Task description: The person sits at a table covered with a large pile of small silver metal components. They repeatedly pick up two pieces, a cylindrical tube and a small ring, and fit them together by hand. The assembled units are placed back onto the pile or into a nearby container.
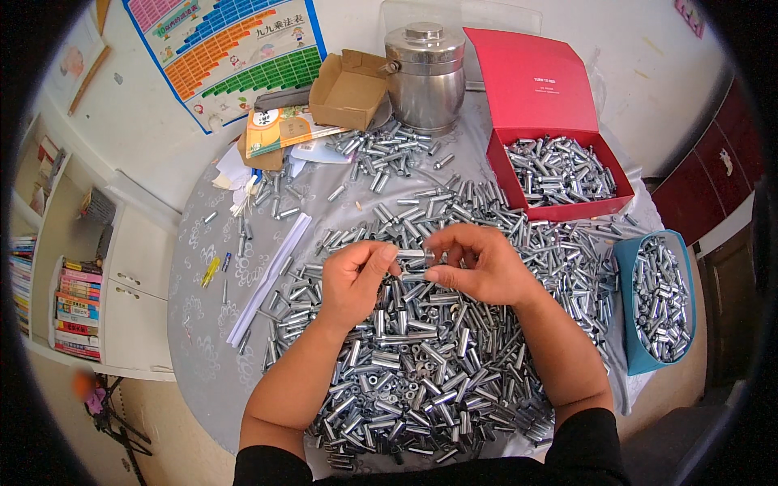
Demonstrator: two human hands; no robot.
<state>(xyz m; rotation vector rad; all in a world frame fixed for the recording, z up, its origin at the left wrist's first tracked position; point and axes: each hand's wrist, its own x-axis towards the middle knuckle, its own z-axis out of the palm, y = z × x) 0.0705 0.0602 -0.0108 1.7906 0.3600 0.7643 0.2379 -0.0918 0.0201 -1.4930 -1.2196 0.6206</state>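
Over the middle of a big heap of metal fasteners, my two hands face each other. My left hand (354, 279) is closed, with thumb and forefinger pinching one end of a shiny metal sleeve (412, 254). The sleeve lies roughly level and points to the right. At its other end is my right hand (485, 263), fingers curled, thumb and forefinger apart around the sleeve's tip; whether they touch it is hard to see. Below both hands spreads the heap (405, 340) of silver sleeves, bolts, nuts and washers.
A red lidded box (559, 213) and a blue bin (630, 316) hold more fasteners at the right. A steel pot (425, 81), a cardboard box (348, 89) and books (284, 130) stand at the back. A white folded strip (267, 279) and a yellow pen-like item (211, 271) lie left.
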